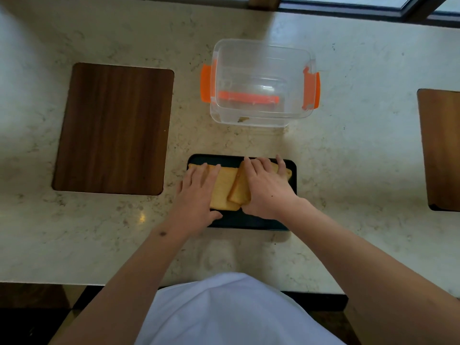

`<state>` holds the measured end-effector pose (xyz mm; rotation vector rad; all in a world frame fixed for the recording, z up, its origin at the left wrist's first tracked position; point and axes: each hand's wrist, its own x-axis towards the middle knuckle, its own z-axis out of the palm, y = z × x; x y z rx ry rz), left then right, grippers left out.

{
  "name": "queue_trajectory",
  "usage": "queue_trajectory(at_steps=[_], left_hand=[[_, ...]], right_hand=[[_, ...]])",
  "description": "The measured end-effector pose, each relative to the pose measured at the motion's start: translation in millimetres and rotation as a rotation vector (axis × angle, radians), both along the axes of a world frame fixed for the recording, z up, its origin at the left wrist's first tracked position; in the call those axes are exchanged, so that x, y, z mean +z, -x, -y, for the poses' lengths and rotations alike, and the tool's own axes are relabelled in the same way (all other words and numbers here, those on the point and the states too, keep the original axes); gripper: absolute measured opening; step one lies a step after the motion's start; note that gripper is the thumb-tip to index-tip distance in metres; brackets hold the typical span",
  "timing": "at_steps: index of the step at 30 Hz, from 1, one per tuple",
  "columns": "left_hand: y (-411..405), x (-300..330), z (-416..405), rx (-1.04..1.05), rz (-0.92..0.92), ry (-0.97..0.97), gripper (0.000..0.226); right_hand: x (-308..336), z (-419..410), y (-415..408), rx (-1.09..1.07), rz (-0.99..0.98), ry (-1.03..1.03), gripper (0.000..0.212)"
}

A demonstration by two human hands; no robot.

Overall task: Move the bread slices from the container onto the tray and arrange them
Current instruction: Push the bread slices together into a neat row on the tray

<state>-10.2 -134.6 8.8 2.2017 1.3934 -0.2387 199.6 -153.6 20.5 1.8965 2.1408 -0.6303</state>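
A dark rectangular tray (251,221) lies on the counter just in front of me. Golden-brown bread slices (227,188) lie on it, overlapping each other. My left hand (196,195) rests flat on the left slice with fingers spread. My right hand (266,188) lies over the right slices, fingers curled around their far edge. The clear plastic container (263,80) with orange latches stands beyond the tray, open, with no slices inside and only a small crumb near its front wall.
A dark wooden inset panel (112,128) sits in the marble counter to the left, and another wooden panel (440,148) at the right edge. A window frame runs along the back. The counter's front edge is close to my body.
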Motion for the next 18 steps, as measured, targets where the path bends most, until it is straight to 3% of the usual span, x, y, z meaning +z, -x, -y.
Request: queue_trajectory(at_steps=[8, 14, 18], left_hand=[[2.2, -4.5, -12.1, -0.084, 0.039, -0.008, 0.124], [2.3, -2.4, -18.0, -0.062, 0.113, 0.035, 0.130], [11.4, 6.2, -15.4, 0.075, 0.089, 0.054, 0.126]], right_hand=[[-4.2, 15.4, -15.2, 0.145, -0.070, -0.063, 0.120], [-5.2, 10.5, -6.2, 0.139, -0.150, -0.097, 0.117], [-6.3, 8.1, -5.4, 0.141, -0.136, -0.068, 0.126]])
